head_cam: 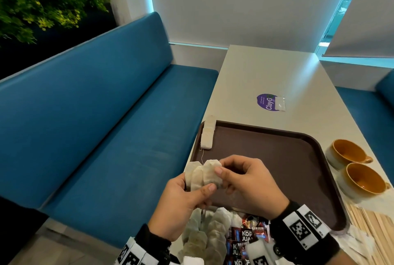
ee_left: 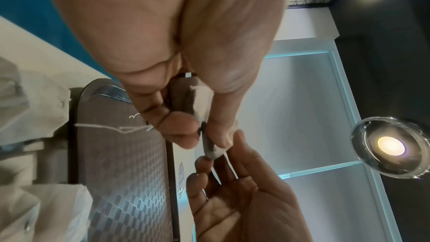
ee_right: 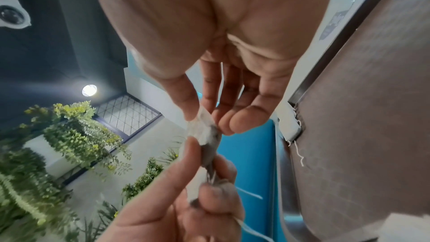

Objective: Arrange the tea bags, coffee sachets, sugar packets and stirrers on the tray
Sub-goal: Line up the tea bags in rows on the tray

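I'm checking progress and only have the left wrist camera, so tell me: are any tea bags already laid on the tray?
Observer: Yes. A short row of tea bags lies along the far left rim of the tray.
Operator: How many bags does the left hand hold?
Observer: The left hand holds what looks like three fanned tea bags, and the right hand pinches the rightmost one.
Operator: Where are the coffee sachets?
Observer: The coffee sachets lie off the tray at its near edge, beside a pile of loose tea bags.
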